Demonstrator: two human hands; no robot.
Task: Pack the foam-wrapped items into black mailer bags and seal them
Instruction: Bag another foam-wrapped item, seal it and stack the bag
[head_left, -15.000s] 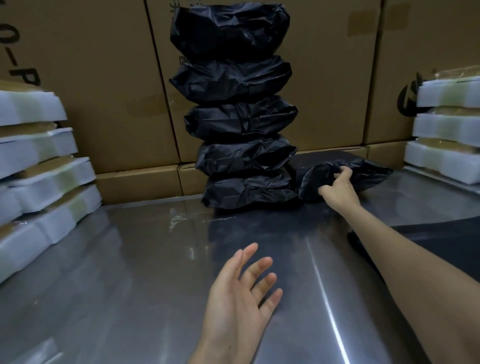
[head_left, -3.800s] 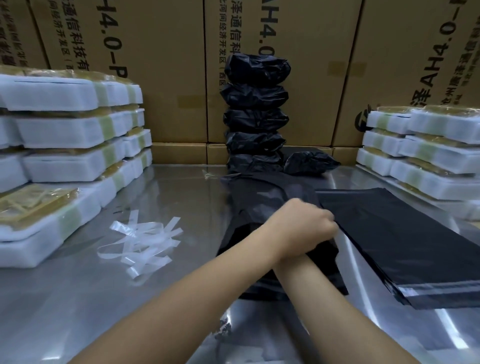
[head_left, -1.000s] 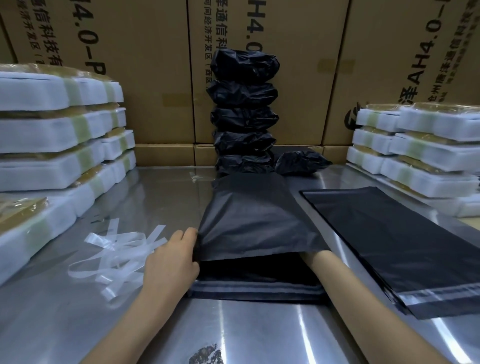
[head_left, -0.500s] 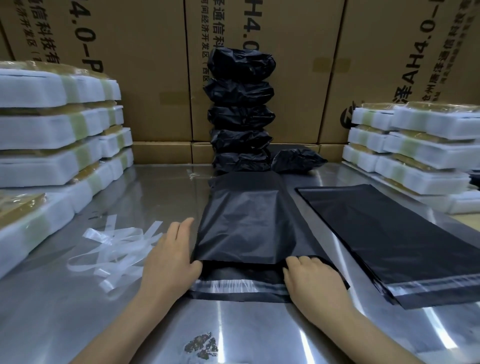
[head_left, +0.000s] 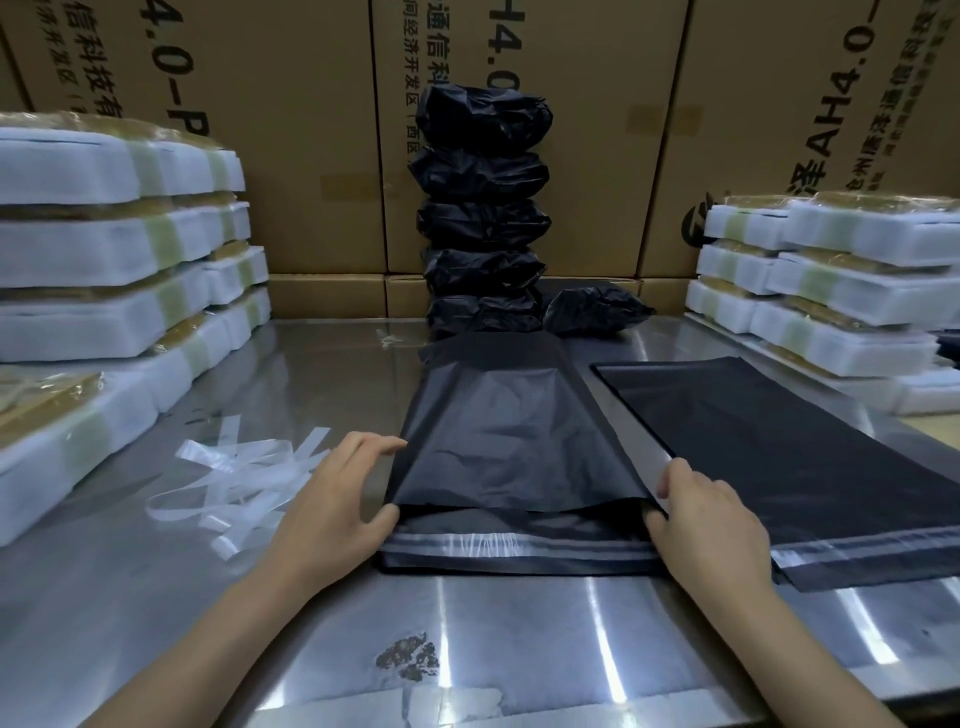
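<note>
A filled black mailer bag (head_left: 509, 431) lies flat in the middle of the steel table (head_left: 311, 374), its mouth toward me. The flap with its shiny adhesive strip (head_left: 519, 544) lies open below the mouth. My left hand (head_left: 332, 499) rests at the bag's left edge, fingers straight, thumb at the mouth's corner. At the right corner my right hand (head_left: 706, 519) touches the bag with fingertips and thumb. A stack of sealed black bags (head_left: 483, 208) stands at the back, one more sealed bag (head_left: 592, 312) beside it. Foam-wrapped items are piled at the left (head_left: 104, 249) and right (head_left: 831, 270).
A pile of flat empty black mailers (head_left: 779, 452) lies to the right of the filled bag. Peeled clear liner strips (head_left: 244, 478) are scattered to the left of my left hand. Large printed cartons (head_left: 270, 130) wall off the back of the table.
My right hand has come out of the bag. Both hands moved from the front of the mouth out to its two corners. The flap's adhesive strip is in plain view.
</note>
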